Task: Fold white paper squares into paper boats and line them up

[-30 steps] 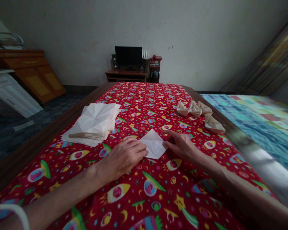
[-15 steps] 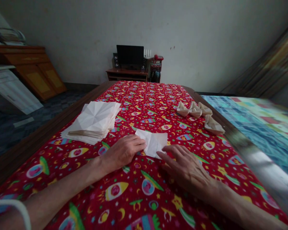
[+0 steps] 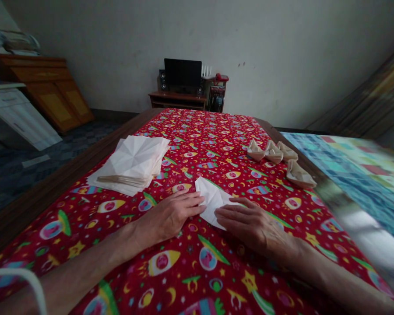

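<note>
A small white sheet of folded paper (image 3: 213,197) lies creased and turned at an angle on the red patterned tablecloth (image 3: 180,284). My left hand (image 3: 172,214) holds its left edge, fingertips on the paper and thumb mostly hidden. Over the paper's right side, my right hand (image 3: 249,221) rests flat with its fingers stretched across it, covering that corner. To the far left stands a stack of creased white paper sheets (image 3: 134,159). Several folded paper boat-like shapes, one being a cream folded paper shape (image 3: 298,174), sit at the right edge of the cloth.
A dark wooden table edge (image 3: 68,179) runs along the left. Beyond the table, a monitor (image 3: 183,73) stands on a low desk by the wall. A bed with a blue patterned cover (image 3: 335,170) is at the right. A white curved cable-like piece (image 3: 29,275) shows at lower left.
The folded paper has turned clockwise, its right end coming nearer to me. My right hand's fingers have come down flat over it; the left hand's fingers have stretched out more.
</note>
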{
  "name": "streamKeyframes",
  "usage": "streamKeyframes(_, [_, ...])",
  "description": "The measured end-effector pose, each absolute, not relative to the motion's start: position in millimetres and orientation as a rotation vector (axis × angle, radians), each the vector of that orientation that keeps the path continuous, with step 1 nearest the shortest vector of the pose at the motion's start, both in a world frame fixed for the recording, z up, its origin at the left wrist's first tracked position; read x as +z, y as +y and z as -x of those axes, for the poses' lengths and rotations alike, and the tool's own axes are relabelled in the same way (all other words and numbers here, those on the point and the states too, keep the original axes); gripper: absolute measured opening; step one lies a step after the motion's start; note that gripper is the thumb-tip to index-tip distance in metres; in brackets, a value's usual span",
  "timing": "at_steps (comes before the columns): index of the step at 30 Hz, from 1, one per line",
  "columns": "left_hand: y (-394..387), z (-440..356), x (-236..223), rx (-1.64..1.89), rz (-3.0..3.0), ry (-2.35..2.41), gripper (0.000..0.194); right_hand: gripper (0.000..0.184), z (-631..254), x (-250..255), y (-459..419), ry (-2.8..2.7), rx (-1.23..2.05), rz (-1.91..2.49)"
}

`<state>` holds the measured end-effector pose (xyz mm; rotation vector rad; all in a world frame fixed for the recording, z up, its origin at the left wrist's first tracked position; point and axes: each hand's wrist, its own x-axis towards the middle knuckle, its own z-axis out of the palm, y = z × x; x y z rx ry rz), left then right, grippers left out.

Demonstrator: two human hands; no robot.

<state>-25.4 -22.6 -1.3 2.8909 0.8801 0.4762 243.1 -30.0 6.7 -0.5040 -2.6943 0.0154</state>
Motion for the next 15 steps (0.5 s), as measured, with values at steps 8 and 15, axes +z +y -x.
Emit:
streamKeyframes(8, [-25.5,25.0,-1.1,0.519,-2.867,0.854,0.045,0.027,-227.5,16.6,-22.6,-2.295,0.85,1.058])
streamKeyframes(15, [-31.9,19.2,9.3,0.58,-2.789,0.845,0.037,0.032,-218.7,7.1,-10.2,-2.228,0.639,1.329])
